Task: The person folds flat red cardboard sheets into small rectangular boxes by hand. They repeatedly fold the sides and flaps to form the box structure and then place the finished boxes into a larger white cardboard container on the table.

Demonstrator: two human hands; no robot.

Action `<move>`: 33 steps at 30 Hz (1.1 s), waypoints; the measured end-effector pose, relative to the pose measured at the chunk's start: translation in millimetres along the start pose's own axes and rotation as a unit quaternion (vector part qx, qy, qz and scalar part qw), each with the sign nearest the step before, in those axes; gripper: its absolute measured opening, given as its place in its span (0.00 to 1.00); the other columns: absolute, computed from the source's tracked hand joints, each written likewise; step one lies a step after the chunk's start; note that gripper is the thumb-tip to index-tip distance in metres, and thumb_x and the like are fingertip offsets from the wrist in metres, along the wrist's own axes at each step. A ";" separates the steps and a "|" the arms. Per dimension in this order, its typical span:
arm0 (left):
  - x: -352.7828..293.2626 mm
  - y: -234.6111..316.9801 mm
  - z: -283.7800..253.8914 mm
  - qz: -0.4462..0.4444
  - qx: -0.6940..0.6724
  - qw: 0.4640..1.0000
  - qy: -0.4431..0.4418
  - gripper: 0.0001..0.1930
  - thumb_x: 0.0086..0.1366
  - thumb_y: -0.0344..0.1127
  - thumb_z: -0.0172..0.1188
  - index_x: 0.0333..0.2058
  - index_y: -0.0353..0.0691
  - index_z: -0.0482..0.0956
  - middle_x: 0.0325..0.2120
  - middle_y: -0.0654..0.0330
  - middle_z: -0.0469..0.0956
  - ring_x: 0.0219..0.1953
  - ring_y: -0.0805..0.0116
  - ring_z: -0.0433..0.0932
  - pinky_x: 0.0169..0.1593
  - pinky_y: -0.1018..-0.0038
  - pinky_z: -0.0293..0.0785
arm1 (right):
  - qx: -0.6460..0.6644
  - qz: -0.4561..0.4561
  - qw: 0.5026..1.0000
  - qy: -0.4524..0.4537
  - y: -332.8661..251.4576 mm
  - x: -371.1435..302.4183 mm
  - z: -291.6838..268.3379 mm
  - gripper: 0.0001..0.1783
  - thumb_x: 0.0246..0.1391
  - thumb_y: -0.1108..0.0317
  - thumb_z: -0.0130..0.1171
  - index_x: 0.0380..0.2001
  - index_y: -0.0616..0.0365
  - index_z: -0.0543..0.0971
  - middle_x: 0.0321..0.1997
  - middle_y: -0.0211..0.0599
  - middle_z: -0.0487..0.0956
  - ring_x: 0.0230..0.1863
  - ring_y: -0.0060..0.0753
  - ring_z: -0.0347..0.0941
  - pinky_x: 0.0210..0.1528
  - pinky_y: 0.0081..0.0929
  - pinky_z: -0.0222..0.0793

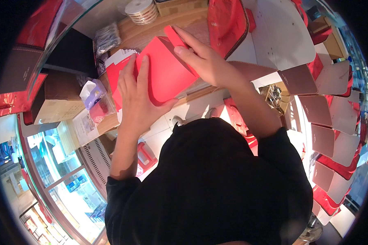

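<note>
A bright red cardboard box (167,77) is tilted between my two hands above the wooden counter. My left hand (137,90) grips its left end, with the fingers along the upper left edge and the thumb at the near side. At the far right end my right hand (200,57) pinches a raised red flap (175,36) between thumb and fingers. A dark gap shows beside that flap; the inside of the box is otherwise hidden. Just beyond my left fingers lie white and red cards or folded card pieces (120,59).
Spools of ribbon (141,10) and a plastic-wrapped bundle (107,38) sit at the back of the counter (180,20). Left are a purple-and-white tissue pack (93,92) and a brown carton (57,98). Red bags with white and brown panels (333,114) line the right side.
</note>
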State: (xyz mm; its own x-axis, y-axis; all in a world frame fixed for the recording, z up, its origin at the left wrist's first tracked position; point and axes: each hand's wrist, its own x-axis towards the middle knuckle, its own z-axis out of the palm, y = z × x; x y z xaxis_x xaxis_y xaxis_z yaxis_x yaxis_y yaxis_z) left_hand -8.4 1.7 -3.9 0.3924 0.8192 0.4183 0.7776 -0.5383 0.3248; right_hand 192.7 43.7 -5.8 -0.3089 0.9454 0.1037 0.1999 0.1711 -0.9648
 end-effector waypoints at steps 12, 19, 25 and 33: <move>-3.2 -1.0 2.0 -0.001 0.018 1.000 0.006 0.54 0.33 0.42 0.74 0.61 0.42 0.55 0.59 0.45 0.52 0.57 0.43 0.56 0.58 0.53 0.55 | -0.107 0.005 0.994 -0.027 -2.1 -5.9 5.8 0.30 0.64 0.57 0.40 0.65 0.52 0.50 0.65 0.47 0.58 0.66 0.41 0.54 0.64 0.29 0.48; -1.6 1.6 0.9 0.013 0.022 1.000 0.003 0.54 0.32 0.42 0.74 0.61 0.44 0.56 0.59 0.44 0.53 0.57 0.43 0.56 0.58 0.54 0.55 | -0.052 -0.055 0.997 0.006 15.0 -6.3 9.7 0.29 0.62 0.54 0.39 0.65 0.45 0.53 0.54 0.56 0.66 0.56 0.52 0.63 0.58 0.33 0.56; -1.2 2.1 2.0 0.022 0.023 0.999 0.003 0.54 0.32 0.42 0.74 0.61 0.44 0.57 0.59 0.44 0.53 0.57 0.44 0.56 0.58 0.53 0.54 | -0.027 -0.017 0.999 0.000 9.9 -8.0 7.9 0.27 0.64 0.63 0.39 0.65 0.53 0.52 0.64 0.43 0.61 0.64 0.34 0.57 0.63 0.26 0.50; -1.7 2.5 4.0 0.023 0.026 0.999 0.012 0.54 0.31 0.44 0.74 0.61 0.44 0.57 0.59 0.45 0.53 0.57 0.44 0.56 0.58 0.53 0.54 | -0.017 -0.098 0.995 0.024 13.5 -8.7 10.8 0.28 0.62 0.61 0.41 0.64 0.52 0.55 0.52 0.52 0.69 0.55 0.42 0.64 0.59 0.29 0.55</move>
State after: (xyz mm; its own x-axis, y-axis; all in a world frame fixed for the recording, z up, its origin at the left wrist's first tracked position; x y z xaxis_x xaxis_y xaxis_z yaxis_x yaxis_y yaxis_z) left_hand -5.1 -0.2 -7.2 0.4162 0.7884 0.4530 0.7840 -0.5635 0.2604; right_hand 188.0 34.8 -22.4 -0.2995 0.9053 0.3012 0.1724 0.3618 -0.9162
